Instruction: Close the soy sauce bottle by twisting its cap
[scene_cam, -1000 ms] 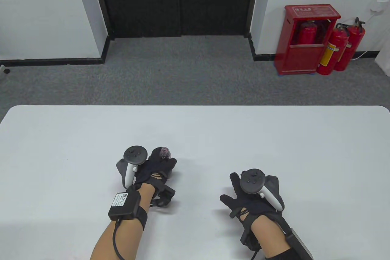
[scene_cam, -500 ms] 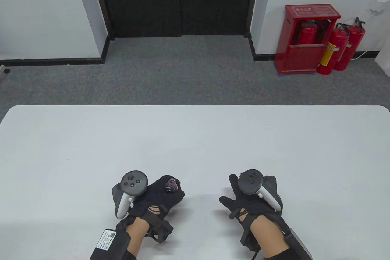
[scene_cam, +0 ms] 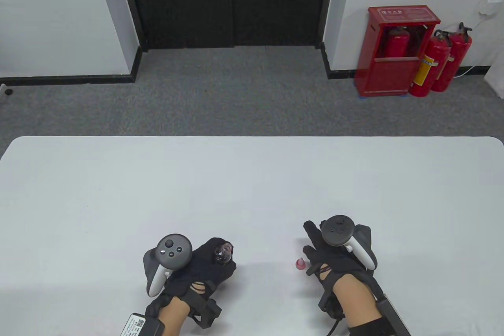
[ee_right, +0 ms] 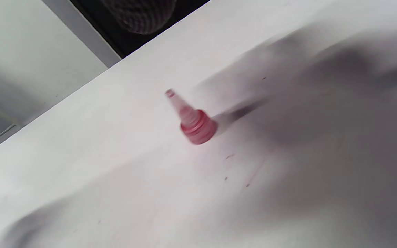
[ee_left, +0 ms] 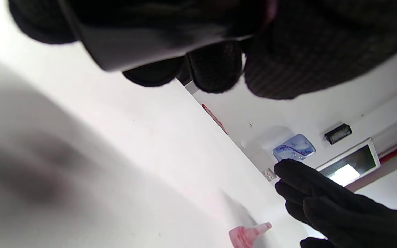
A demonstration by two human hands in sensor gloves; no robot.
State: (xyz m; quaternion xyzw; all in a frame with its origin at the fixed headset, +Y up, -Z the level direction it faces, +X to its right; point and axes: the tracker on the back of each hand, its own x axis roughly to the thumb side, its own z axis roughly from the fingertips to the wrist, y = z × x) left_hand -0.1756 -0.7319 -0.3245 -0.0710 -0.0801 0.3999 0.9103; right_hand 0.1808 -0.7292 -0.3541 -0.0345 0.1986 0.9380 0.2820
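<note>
My left hand (scene_cam: 206, 267) grips a small dark soy sauce bottle (scene_cam: 223, 251) upright near the table's front edge. The bottle's open mouth points up and has no cap on it. In the left wrist view my fingers (ee_left: 215, 67) wrap the bottle (ee_left: 143, 48) at the top. The red cone-tipped cap (scene_cam: 300, 263) stands on the table just left of my right hand (scene_cam: 315, 243). That hand is open, empty and not touching the cap. The cap also shows in the left wrist view (ee_left: 248, 235) and the right wrist view (ee_right: 195, 122).
The white table (scene_cam: 252, 178) stretches far ahead of both hands. A red extinguisher cabinet (scene_cam: 393, 50) and fire extinguishers (scene_cam: 437, 62) stand on the floor beyond it.
My left hand has drawn the bottle back toward the front edge. My right hand has shifted right and up a little, and the red cap now shows on the table beside it.
</note>
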